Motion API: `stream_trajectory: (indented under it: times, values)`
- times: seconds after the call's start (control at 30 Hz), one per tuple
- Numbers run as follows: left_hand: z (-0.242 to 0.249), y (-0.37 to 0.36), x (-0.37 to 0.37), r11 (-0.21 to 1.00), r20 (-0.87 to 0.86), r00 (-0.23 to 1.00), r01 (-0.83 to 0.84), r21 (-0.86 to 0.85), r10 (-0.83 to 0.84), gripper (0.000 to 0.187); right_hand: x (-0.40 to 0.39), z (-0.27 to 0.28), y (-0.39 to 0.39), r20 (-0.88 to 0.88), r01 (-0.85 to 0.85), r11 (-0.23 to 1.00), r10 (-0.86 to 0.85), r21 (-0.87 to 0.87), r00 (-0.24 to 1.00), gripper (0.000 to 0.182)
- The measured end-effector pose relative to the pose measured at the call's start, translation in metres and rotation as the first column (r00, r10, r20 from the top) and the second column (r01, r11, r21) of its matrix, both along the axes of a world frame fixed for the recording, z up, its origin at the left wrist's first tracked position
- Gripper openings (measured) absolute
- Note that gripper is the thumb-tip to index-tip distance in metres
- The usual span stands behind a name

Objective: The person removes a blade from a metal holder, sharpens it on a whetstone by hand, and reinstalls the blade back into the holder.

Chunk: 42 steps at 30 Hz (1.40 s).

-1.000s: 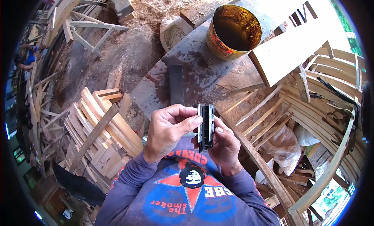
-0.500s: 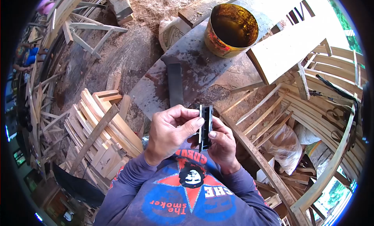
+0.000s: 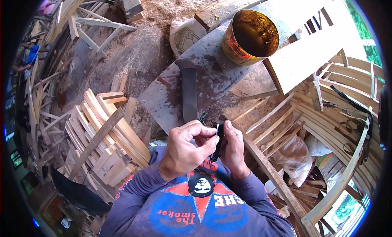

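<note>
Close in front of my chest, my left hand pinches a narrow black piece with a bright thin strip along one edge, thumb and forefinger at its upper end. My right hand grips the same piece from the other side, thumb pointing up along it. Much of it is hidden by the fingers, and its kind does not show. Beyond the hands, a long dark sharpening stone lies on a wet grey board. A round yellow tin with dark liquid inside stands further along that board.
Stacked wooden slats lean at the left. On the right are a pale plank, a wooden frame and plastic bags. Sawdust covers the ground. Part of another person shows at the far left.
The black piece has turned, so its open slotted side no longer faces the camera. My right thumb has moved up to its top end. The view has shifted slightly.
</note>
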State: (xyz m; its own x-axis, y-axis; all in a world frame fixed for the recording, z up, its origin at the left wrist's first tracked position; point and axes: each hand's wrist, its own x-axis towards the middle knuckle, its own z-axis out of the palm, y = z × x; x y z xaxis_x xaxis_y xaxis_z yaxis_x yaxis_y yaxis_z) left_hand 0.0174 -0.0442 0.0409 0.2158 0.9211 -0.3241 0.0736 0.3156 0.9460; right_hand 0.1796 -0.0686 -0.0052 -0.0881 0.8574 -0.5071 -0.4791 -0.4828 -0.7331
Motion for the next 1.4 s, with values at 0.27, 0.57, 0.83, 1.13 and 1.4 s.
stream_trajectory:
  times: [0.27,0.57,0.83,1.13,1.4]
  values:
    - [-0.01,0.014,-0.012,0.946,0.243,0.952,-0.108,-0.306,0.187,0.016,0.006,-0.015,0.003,-0.06,-0.017,0.986,0.007,-0.167,0.998,0.063]
    - [-0.017,0.024,-0.021,0.919,0.272,0.937,-0.105,-0.38,0.22,0.017,0.008,-0.011,0.001,-0.159,-0.006,0.991,-0.016,-0.135,0.987,0.025]
    - [-0.013,0.02,-0.019,0.917,0.316,0.921,-0.094,-0.387,0.228,0.017,0.01,-0.01,-0.003,-0.178,-0.012,0.994,-0.007,-0.105,0.984,0.025]
    - [-0.01,0.013,-0.019,0.932,0.299,0.936,-0.073,-0.354,0.187,0.019,0.013,-0.012,-0.01,-0.303,-0.059,0.994,0.027,-0.095,0.953,0.034]
    - [-0.011,0.011,-0.018,0.918,0.316,0.923,-0.087,-0.387,0.22,0.019,0.01,-0.006,-0.011,-0.288,-0.077,0.982,0.024,-0.174,0.957,0.046]
